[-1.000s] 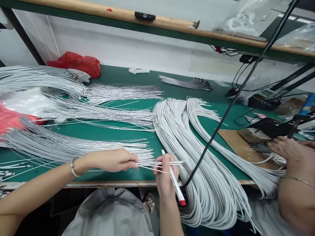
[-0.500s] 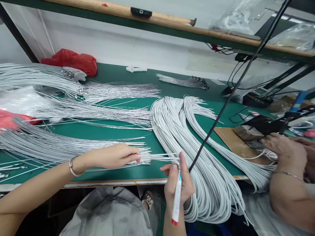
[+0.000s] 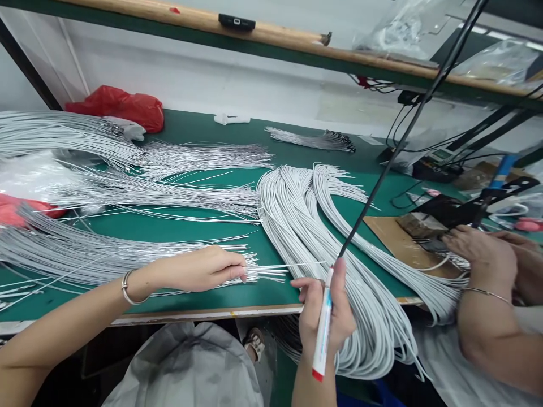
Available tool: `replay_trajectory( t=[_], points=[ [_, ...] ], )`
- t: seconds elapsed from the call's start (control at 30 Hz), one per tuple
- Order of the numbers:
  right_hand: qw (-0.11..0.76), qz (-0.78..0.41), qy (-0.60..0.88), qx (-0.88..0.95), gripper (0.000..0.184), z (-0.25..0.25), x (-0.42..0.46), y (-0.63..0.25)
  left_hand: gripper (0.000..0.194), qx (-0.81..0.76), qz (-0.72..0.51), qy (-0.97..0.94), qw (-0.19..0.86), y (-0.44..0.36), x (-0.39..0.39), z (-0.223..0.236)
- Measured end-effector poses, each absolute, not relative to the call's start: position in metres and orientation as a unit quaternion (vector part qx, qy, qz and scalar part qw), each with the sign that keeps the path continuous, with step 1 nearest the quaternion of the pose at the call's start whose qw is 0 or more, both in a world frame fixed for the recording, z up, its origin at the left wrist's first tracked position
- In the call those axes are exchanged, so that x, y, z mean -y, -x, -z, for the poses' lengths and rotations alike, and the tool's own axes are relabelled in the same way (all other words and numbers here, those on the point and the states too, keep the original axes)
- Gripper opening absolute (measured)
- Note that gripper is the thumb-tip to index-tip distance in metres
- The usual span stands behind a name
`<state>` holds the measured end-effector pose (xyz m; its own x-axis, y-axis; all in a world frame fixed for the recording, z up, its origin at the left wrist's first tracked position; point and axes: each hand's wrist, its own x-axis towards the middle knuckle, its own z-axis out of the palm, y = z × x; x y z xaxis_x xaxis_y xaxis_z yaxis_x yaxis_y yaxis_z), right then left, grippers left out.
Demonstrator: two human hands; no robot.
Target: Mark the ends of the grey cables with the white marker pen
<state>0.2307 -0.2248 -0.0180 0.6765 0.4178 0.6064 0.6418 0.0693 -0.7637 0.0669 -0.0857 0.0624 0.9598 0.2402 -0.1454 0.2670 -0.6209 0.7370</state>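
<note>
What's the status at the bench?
Left hand pinching thin white strands. Right hand holding red-ended marker. Black cord slants across view, in front of looped cables.

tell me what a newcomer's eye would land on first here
A thick bundle of pale cables, right of centre, probably draws the eye first, hanging over the bench edge. Next comes the white marker with a red end, in the right hand. The bright red bag stands out at the back left.
</note>
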Motion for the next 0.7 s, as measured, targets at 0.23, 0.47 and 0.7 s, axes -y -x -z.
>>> replay_trajectory(
  t=[0.23, 0.47, 0.7],
  points=[
    [0.551, 0.084, 0.627, 0.544, 0.054, 0.023, 0.220, -0.224, 0.034, -0.131, 0.002, -0.906, 0.403, -0.075, 0.088, -0.063],
    [0.537, 0.155, 0.623, 0.546, 0.062, 0.028, 0.223, -0.225, 0.032, -0.118, -0.018, -0.907, 0.404, -0.080, 0.089, -0.062],
    [0.505, 0.131, 0.572, 0.633, 0.061, 0.024, 0.225, -0.231, 0.031, -0.106, -0.012, -0.910, 0.399, -0.084, 0.089, -0.061]
  ],
)
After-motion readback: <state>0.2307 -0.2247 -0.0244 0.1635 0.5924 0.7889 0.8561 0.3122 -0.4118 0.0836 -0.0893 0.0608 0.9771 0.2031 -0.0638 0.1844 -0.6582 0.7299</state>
